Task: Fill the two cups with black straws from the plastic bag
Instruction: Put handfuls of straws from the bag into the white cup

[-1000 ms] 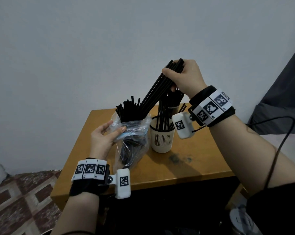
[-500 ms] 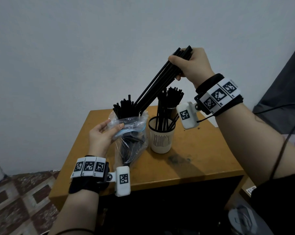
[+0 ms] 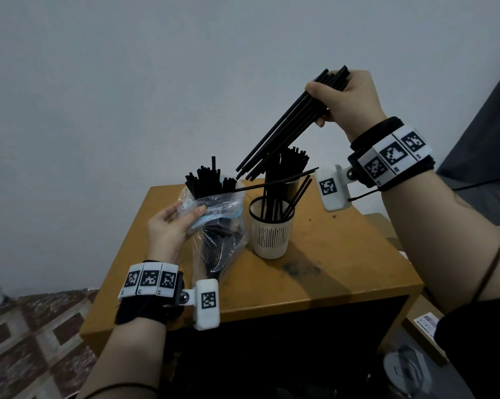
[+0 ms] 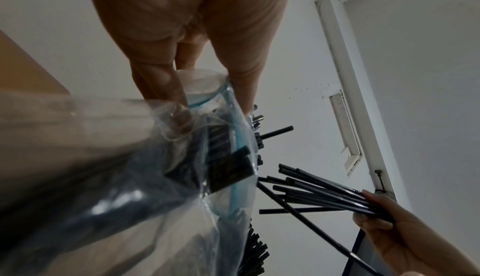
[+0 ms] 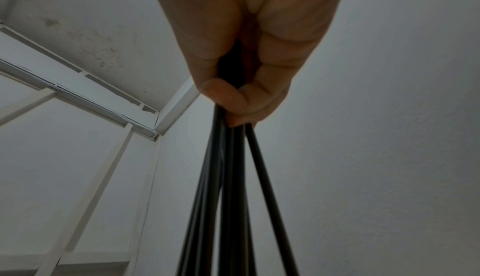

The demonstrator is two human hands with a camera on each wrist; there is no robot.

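My right hand [image 3: 333,95] grips a bundle of black straws [image 3: 286,129] by its upper end, high above the table; the bundle slants down left, its lower ends just clear of the bag. The same bundle of straws [image 5: 228,177] runs out of my right hand [image 5: 233,99] in the right wrist view. My left hand [image 3: 182,216] pinches the rim of the clear plastic bag [image 3: 217,226], which stands upright with several straws [image 3: 205,180] sticking out. One loose straw [image 3: 277,181] lies across from the bag to the white cup [image 3: 272,234]. That cup holds several straws. A second cup of straws [image 3: 293,165] stands behind it, mostly hidden.
Everything sits on a small wooden table [image 3: 343,269] against a pale wall. A patterned floor [image 3: 27,341] lies to the left, and a cardboard box [image 3: 424,329] sits low on the right. A dark smudge [image 3: 299,270] marks the tabletop in front of the cup.
My right hand has risen up and to the right, drawing the straw bundle fully out of the bag. One straw has dropped across the bag and cup. My left hand kept its pinch on the bag.
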